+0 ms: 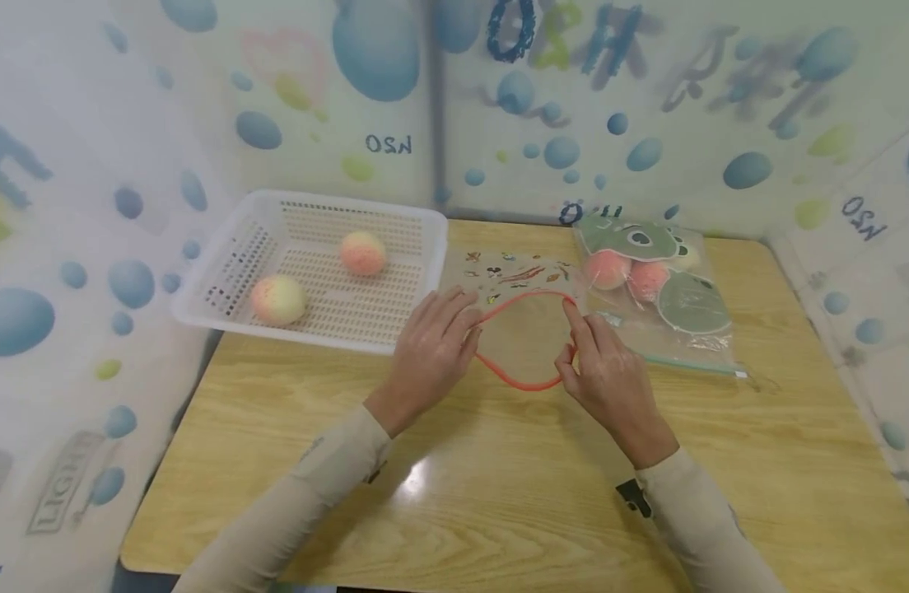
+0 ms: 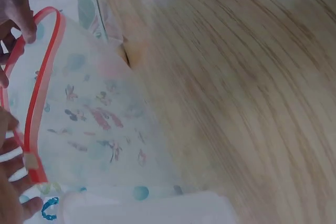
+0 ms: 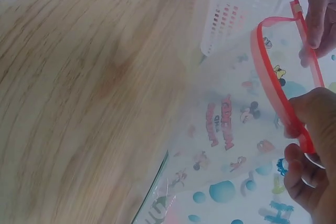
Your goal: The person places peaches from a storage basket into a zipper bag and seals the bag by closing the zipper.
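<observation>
A clear zip bag [image 1: 524,276] with small cartoon prints lies over the table, its red-edged mouth spread wide toward me. My left hand [image 1: 434,346] holds the left end of that mouth, by the small pale slider [image 2: 31,161]. At the opposite end, my right hand [image 1: 608,377] pinches the red rim between thumb and fingers. Through the mouth, no contents show inside the printed bag. In the right wrist view, the red rim [image 3: 273,80] bows apart between both hands.
A white plastic basket [image 1: 336,336] at the left holds two pink-and-yellow peach-like balls [image 1: 363,253]. Right of the printed bag lies another clear zip bag [image 1: 695,342] with pink balls [image 1: 608,269] and green pieces [image 1: 693,303]. Patterned curtain walls [image 1: 499,156] surround the wooden table [image 1: 499,494].
</observation>
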Demonstrator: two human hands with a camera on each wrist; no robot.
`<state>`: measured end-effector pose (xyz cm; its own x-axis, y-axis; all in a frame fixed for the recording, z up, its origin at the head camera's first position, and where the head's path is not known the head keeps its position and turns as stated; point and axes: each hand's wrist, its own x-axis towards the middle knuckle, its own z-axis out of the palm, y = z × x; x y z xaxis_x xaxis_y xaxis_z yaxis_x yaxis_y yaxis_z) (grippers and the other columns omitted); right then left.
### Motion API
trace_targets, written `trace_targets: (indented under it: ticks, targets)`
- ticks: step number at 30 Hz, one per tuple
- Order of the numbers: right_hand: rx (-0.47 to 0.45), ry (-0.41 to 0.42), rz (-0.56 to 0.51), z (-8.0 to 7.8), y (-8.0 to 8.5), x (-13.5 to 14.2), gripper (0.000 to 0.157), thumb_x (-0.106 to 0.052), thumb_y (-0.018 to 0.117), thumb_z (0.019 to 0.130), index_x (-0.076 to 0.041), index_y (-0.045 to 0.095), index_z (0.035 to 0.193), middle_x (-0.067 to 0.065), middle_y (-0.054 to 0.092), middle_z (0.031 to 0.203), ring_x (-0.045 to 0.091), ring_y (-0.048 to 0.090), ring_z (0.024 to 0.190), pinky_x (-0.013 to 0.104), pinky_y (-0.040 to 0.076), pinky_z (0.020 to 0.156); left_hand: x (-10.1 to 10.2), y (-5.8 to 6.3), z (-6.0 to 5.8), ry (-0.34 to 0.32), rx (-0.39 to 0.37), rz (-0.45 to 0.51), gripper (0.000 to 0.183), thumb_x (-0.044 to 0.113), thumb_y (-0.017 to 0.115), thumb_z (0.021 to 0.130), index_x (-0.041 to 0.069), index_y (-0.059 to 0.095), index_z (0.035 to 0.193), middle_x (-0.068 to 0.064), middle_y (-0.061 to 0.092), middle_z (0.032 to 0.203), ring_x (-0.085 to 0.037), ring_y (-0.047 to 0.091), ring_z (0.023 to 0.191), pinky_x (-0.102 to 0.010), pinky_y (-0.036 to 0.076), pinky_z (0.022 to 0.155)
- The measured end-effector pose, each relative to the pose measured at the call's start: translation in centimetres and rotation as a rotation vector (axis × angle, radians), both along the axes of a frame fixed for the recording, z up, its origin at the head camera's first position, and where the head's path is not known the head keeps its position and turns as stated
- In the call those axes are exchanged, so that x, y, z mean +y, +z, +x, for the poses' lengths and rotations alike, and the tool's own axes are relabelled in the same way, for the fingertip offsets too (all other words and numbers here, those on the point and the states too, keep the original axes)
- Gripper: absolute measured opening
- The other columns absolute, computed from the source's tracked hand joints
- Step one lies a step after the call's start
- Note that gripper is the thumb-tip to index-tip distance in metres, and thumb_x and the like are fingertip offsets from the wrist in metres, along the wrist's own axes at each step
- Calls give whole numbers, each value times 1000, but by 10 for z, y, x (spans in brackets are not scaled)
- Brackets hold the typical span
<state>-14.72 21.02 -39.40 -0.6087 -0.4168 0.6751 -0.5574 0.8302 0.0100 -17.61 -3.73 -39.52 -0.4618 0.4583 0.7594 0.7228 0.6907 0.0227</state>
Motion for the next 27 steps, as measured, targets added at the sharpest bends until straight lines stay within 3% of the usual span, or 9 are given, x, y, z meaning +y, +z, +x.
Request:
trace_targets:
  ticks: [7, 13, 19, 27]
  targets:
    - [-74, 16, 8, -8, -6, -6, 68, -1, 58, 70, 2, 36, 135, 13, 46, 81, 22, 44, 63, 31, 39, 46, -14, -2, 2, -104, 65, -52, 40, 22, 63, 78, 1, 58, 112, -15, 53, 123, -31, 45, 117, -47, 28, 100]
    - [-108, -14, 32, -12, -13, -7, 64, -1, 53, 73, 2, 35, 134, 13, 47, 82, 24, 46, 65, 34, 41, 50, -29, -2, 4, -87, 39, -43, 38, 18, 61, 76, 2, 59, 110, -13, 53, 123, -31, 47, 115, -45, 31, 98]
    - [-124, -31, 49, -13, -15, -5, 60, -4, 50, 75, 3, 35, 133, 13, 49, 83, 25, 47, 64, 34, 42, 49, -53, -2, -5, -79, 29, 7, 38, 21, 61, 75, 1, 60, 107, -13, 57, 116, -31, 50, 111, -45, 40, 89]
    - [-124, -28, 58, -12, -19, -7, 59, -6, 49, 76, 4, 36, 133, 13, 50, 84, 23, 46, 64, 31, 40, 46, -90, 5, -14, -27, -81, -116, 43, 27, 59, 77, 2, 58, 112, -14, 55, 118, -32, 47, 113, -47, 39, 89]
